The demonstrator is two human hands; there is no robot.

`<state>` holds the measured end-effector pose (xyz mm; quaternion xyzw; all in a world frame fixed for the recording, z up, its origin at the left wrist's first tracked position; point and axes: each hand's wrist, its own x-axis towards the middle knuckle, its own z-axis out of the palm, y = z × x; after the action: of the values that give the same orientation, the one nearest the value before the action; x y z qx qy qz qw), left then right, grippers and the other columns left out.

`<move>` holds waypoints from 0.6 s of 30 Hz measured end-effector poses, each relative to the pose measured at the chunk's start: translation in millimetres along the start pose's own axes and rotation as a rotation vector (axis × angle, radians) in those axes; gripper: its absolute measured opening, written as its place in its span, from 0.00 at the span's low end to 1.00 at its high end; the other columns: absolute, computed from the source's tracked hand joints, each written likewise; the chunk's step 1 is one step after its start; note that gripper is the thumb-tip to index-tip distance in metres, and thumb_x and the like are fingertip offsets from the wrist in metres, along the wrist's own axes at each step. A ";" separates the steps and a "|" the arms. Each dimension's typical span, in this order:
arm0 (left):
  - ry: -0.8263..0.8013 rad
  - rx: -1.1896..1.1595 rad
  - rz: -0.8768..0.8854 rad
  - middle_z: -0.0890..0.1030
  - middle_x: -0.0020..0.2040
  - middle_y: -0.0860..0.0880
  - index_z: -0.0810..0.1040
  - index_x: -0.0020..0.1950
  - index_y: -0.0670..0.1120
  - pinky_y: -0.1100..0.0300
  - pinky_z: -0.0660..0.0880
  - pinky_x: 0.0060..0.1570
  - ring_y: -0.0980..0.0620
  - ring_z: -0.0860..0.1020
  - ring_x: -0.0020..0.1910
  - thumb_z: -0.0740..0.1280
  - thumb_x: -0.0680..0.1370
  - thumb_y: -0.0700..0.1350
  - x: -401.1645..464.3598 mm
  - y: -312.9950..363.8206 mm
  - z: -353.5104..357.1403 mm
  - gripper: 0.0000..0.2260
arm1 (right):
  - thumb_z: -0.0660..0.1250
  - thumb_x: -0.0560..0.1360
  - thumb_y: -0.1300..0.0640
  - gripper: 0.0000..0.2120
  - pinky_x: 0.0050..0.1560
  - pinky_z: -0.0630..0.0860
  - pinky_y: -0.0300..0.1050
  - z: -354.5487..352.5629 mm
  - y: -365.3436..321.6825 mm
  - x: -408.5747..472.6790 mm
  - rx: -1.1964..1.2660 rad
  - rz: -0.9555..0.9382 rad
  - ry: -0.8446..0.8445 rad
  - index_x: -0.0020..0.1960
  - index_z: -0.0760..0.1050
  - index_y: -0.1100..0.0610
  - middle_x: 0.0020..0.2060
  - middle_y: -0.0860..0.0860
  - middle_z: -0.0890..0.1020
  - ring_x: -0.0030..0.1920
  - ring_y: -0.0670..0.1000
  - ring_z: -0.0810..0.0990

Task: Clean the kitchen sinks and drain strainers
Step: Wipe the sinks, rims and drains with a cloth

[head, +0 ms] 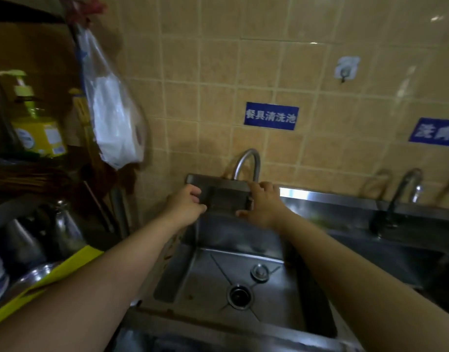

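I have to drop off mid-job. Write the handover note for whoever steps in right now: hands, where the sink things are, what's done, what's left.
Left hand: curled on the left edge of a dark flat object at the back rim, under the faucet.
Right hand: on the object's right edge, fingers along it; what the object is cannot be told.
Left sink: drain open, strainer out, lying on the basin floor beside it.
Right sink: mostly out of view.
Done: strainer pulled.
Left: no water or suds visible; scrub both sinks and strainers, then refit.

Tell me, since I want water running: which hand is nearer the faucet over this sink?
Right. The right hand sits just below the faucet spout; the left hand grips the dark tray farther left.
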<state>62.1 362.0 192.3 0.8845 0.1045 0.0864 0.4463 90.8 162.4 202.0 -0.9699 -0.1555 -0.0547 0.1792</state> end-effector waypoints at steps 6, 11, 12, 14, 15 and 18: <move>-0.144 0.021 0.038 0.78 0.54 0.49 0.74 0.61 0.49 0.57 0.74 0.54 0.50 0.77 0.52 0.73 0.73 0.42 -28.5 41.2 79.7 0.18 | 0.71 0.71 0.42 0.43 0.71 0.58 0.52 -24.3 88.9 -57.1 -0.017 0.146 -0.008 0.77 0.53 0.55 0.71 0.63 0.60 0.72 0.63 0.57; -0.276 0.029 0.120 0.78 0.52 0.50 0.74 0.61 0.49 0.61 0.70 0.49 0.54 0.75 0.48 0.73 0.72 0.42 -43.2 79.8 144.0 0.18 | 0.69 0.72 0.41 0.43 0.71 0.57 0.55 -44.5 157.7 -99.3 -0.036 0.303 -0.023 0.77 0.51 0.54 0.73 0.61 0.56 0.73 0.63 0.53; -0.296 0.037 0.131 0.77 0.52 0.50 0.74 0.62 0.48 0.61 0.70 0.50 0.53 0.75 0.49 0.73 0.72 0.42 -46.1 86.7 155.5 0.19 | 0.69 0.72 0.41 0.43 0.71 0.57 0.55 -46.8 168.9 -105.8 -0.044 0.327 -0.022 0.77 0.51 0.54 0.73 0.61 0.56 0.73 0.62 0.53; -0.348 0.045 0.161 0.77 0.54 0.47 0.74 0.63 0.46 0.60 0.70 0.53 0.51 0.75 0.52 0.73 0.73 0.41 -52.4 103.6 183.7 0.20 | 0.70 0.71 0.42 0.42 0.71 0.57 0.55 -53.3 194.3 -121.9 -0.039 0.392 -0.013 0.76 0.53 0.55 0.73 0.61 0.57 0.73 0.62 0.54; -0.369 0.044 0.175 0.77 0.56 0.46 0.74 0.63 0.46 0.60 0.71 0.54 0.50 0.76 0.53 0.73 0.73 0.41 -54.8 110.0 193.9 0.20 | 0.71 0.71 0.43 0.42 0.70 0.58 0.55 -55.4 203.1 -127.6 -0.035 0.412 -0.010 0.76 0.54 0.55 0.72 0.61 0.58 0.72 0.63 0.55; -0.443 0.033 0.214 0.77 0.58 0.44 0.73 0.64 0.44 0.62 0.70 0.52 0.48 0.76 0.56 0.72 0.73 0.39 -60.3 132.3 234.6 0.20 | 0.71 0.70 0.41 0.43 0.70 0.59 0.57 -64.4 237.5 -149.3 -0.027 0.499 0.003 0.76 0.53 0.53 0.72 0.60 0.57 0.72 0.64 0.55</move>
<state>76.0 88.4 158.0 0.8951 -0.0890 -0.0647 0.4322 22.7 -114.0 159.2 -0.9804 0.0901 -0.0122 0.1746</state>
